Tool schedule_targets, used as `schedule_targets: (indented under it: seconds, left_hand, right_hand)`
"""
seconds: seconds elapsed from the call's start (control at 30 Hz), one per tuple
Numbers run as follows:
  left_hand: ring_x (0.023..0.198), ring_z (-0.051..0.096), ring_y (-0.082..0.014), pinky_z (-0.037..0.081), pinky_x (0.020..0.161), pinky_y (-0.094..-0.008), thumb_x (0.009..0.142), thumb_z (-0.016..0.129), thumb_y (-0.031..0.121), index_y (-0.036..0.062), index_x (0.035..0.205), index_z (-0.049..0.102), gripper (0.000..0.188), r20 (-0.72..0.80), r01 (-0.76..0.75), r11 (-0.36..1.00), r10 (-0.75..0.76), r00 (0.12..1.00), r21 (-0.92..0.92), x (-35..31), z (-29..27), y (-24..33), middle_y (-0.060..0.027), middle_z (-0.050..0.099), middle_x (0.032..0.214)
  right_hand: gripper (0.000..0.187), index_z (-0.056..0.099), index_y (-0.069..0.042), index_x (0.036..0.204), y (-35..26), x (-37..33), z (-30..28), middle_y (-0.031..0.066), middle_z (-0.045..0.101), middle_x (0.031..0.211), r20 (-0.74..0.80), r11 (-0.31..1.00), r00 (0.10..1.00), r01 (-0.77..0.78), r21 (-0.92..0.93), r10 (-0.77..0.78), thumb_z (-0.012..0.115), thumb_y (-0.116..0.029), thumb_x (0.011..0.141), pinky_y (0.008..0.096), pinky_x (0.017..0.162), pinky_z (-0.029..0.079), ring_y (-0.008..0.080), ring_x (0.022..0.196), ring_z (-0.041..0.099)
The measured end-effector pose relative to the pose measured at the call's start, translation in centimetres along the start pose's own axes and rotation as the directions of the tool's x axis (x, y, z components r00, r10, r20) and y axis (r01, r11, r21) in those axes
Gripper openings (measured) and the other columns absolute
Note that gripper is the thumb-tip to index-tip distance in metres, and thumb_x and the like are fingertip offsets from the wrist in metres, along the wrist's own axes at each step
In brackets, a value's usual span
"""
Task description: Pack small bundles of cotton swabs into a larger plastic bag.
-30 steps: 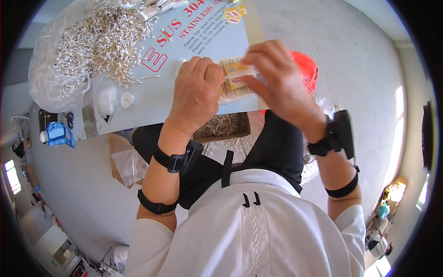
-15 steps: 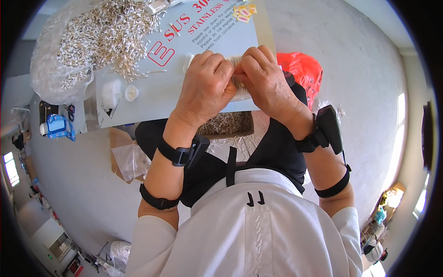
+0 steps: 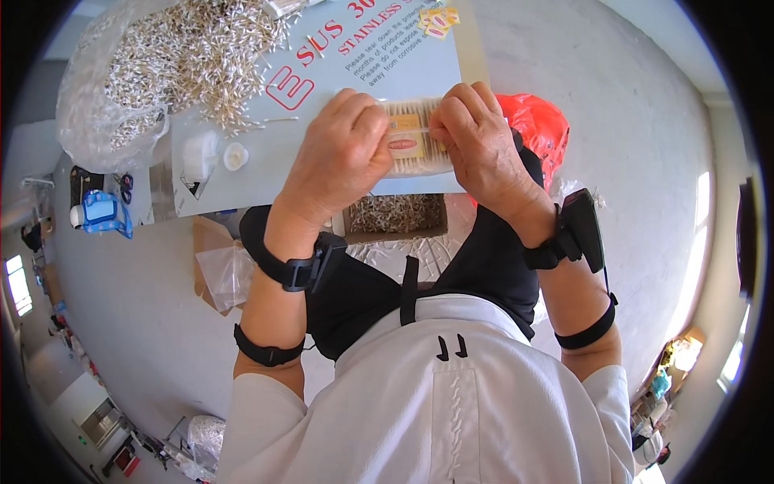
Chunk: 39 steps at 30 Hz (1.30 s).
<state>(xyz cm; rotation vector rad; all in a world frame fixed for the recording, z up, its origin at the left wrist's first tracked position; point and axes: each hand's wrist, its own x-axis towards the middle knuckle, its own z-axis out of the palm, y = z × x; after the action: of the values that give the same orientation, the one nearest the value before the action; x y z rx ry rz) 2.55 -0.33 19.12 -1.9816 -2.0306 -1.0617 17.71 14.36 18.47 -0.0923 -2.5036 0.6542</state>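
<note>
A clear bag of cotton swabs (image 3: pixel 413 158) lies on the table near its front edge, the swabs in a row with a yellow label showing through. My left hand (image 3: pixel 343 153) is closed at the bag's left end, its fingers curled and their tips hidden. At the right end my right hand (image 3: pixel 476 133) pinches the bag's upper edge between thumb and fingers. A big heap of loose cotton swabs (image 3: pixel 193 64) spreads over the table's far left, partly inside a clear plastic bag (image 3: pixel 74 121).
The table has a printed grey-blue sheet (image 3: pixel 266 165). On it are a small round white item (image 3: pixel 235 156) and yellow labels (image 3: pixel 438 22). Below the front edge stands a box of swabs (image 3: pixel 395 216). A red plastic bag (image 3: pixel 540 133) is at right, a blue pouch (image 3: pixel 103 211) at left.
My hands, close together half a second ago, have drawn apart along the bag. The middle of the bag and its label now show between them.
</note>
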Motion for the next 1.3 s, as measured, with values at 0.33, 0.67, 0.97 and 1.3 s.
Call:
schedule_targets:
  seconds: [0.33, 0.67, 0.97, 1.3]
  left_hand:
    - [0.070, 0.051, -0.0310, 0.045, 0.059, -0.0404, 0.064, 0.061, -0.013, 0.0030, 0.077, 0.048, 0.025, -0.043, 0.024, 0.998, -0.021, 0.999, 0.057, -2.3, -3.3, -1.2, -0.0107, 0.048, 0.074]
    - [0.085, 0.057, -0.0308, 0.048, 0.072, -0.0402, 0.069, 0.073, -0.004, 0.0025, 0.092, 0.057, 0.028, -0.094, 0.148, 0.985, -0.140, 0.986, 0.083, -2.8, -6.8, -0.2, -0.0110, 0.058, 0.090]
    - [0.084, 0.055, -0.0269, 0.044, 0.074, -0.0381, 0.075, 0.074, 0.009, 0.0041, 0.087, 0.059, 0.019, 0.044, 0.050, 0.989, -0.057, 0.997, 0.137, 0.8, -0.8, 2.7, -0.0071, 0.055, 0.086]
    - [0.081, 0.053, -0.0298, 0.046, 0.072, -0.0408, 0.076, 0.064, -0.001, 0.0018, 0.079, 0.052, 0.012, 0.065, 0.039, 0.985, -0.051, 0.997, 0.169, 0.7, 1.5, 2.6, -0.0111, 0.053, 0.081]
  right_hand:
    - [0.017, 0.050, -0.003, 0.090, -0.3, 0.3, 0.1, 0.0123, 0.051, 0.090, -0.011, 1.000, 1.000, 0.010, -0.004, -0.010, 0.064, 0.003, 0.080, 0.0420, 0.076, 0.044, 0.0333, 0.084, 0.048]
    - [0.016, 0.051, -0.004, 0.091, -0.1, 0.0, -0.1, 0.0121, 0.052, 0.091, -0.005, 1.000, 1.000, 0.000, -0.002, 0.000, 0.063, 0.000, 0.082, 0.0427, 0.080, 0.043, 0.0331, 0.087, 0.049]
    - [0.014, 0.051, -0.002, 0.090, -0.3, 0.3, 0.4, 0.0132, 0.052, 0.091, -0.026, 0.998, 0.997, 0.066, -0.014, -0.066, 0.062, -0.004, 0.081, 0.0434, 0.080, 0.042, 0.0329, 0.087, 0.049]
    - [0.013, 0.055, -0.003, 0.089, 0.2, 0.0, -0.1, 0.0109, 0.054, 0.092, 0.022, 0.993, 0.993, 0.114, -0.031, -0.113, 0.062, -0.003, 0.077, 0.0401, 0.082, 0.045, 0.0308, 0.090, 0.053]
